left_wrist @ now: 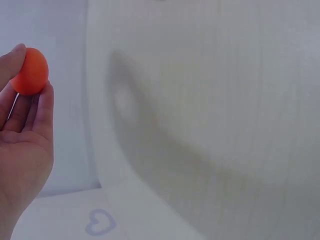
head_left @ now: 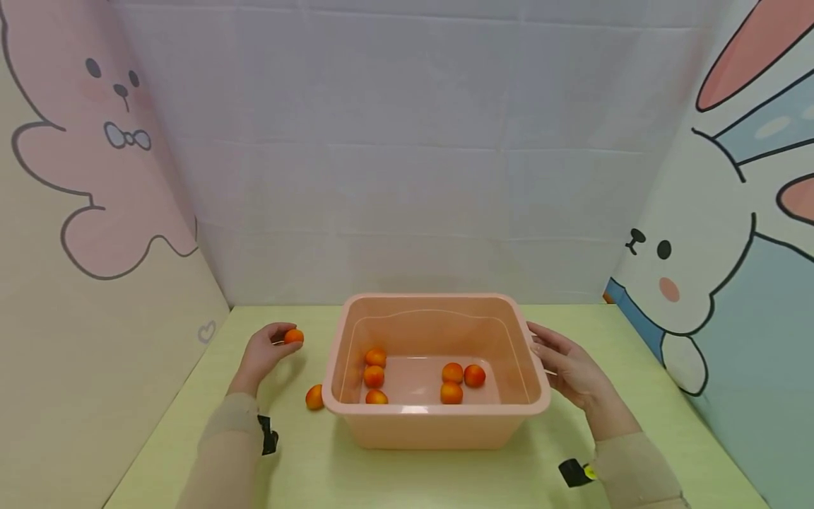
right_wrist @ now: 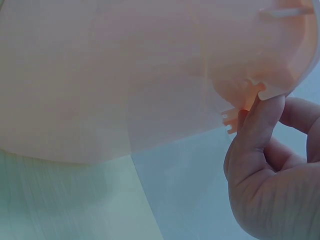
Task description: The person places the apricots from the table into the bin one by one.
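My left hand (head_left: 263,356) pinches a small orange fruit (head_left: 294,336) between thumb and fingers, above the table to the left of the bin. The left wrist view shows this fruit (left_wrist: 33,71) smooth and oval at my fingertips. On the table a second orange fruit (head_left: 314,397) lies close by the bin's left side, partly hidden under its rim. Several more fruits (head_left: 452,372) rest in two groups inside the pink plastic bin (head_left: 435,426). My right hand (head_left: 575,367) holds the bin's right rim from outside, thumb beneath the edge beside a notched tab (right_wrist: 255,89).
The pale yellow-green table (head_left: 286,474) carries the bin near its middle. A white cloth wall (head_left: 407,177) stands behind. Side panels with a cartoon bear (head_left: 127,184) and a cartoon rabbit (head_left: 706,233) flank the table.
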Demonstrator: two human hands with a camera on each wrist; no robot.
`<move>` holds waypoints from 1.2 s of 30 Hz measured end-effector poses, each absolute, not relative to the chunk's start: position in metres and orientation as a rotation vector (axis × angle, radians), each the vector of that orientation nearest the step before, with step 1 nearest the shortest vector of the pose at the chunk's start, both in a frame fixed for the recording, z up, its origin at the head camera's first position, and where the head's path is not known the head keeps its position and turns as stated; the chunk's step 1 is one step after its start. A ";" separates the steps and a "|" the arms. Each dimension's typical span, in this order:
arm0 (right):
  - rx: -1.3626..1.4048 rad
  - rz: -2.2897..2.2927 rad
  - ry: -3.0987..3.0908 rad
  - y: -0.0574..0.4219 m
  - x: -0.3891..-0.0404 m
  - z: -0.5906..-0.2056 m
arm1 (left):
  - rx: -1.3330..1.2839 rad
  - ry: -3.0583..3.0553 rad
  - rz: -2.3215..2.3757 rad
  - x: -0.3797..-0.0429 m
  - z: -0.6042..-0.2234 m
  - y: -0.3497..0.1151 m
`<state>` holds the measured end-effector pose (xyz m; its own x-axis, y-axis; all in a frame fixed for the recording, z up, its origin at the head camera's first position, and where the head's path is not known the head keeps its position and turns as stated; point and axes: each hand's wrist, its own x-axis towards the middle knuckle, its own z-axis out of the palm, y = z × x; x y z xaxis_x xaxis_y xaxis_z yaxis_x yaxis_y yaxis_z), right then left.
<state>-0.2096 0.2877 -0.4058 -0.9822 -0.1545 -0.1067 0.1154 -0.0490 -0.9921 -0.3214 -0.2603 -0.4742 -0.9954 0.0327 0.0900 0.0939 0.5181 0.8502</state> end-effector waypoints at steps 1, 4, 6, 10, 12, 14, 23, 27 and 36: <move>-0.042 -2.146 2.027 0.288 -0.210 -0.406 | -0.129 -2.678 -1.511 -0.322 -0.469 -0.258; -0.020 -2.141 2.026 0.287 -0.210 -0.405 | -0.176 -2.674 -1.510 -0.325 -0.453 -0.250; -0.011 -2.140 2.024 0.287 -0.210 -0.405 | -0.207 -2.680 -1.490 -0.327 -0.441 -0.244; -0.003 -2.140 2.027 0.287 -0.209 -0.405 | -0.260 -2.680 -1.476 -0.333 -0.416 -0.229; -0.004 -2.139 2.029 0.287 -0.210 -0.405 | -0.293 -2.673 -1.486 -0.335 -0.402 -0.219; 0.005 -2.140 2.028 0.287 -0.210 -0.406 | -0.333 -2.662 -1.499 -0.337 -0.387 -0.209; 0.000 -2.143 2.037 0.288 -0.209 -0.407 | -0.540 -2.662 -1.519 -0.334 -0.328 -0.159; -0.011 -2.149 2.039 0.287 -0.209 -0.407 | -0.640 -2.633 -1.526 -0.331 -0.311 -0.139; -0.050 -2.158 2.027 0.287 -0.209 -0.406 | -0.815 -2.600 -1.559 -0.328 -0.292 -0.096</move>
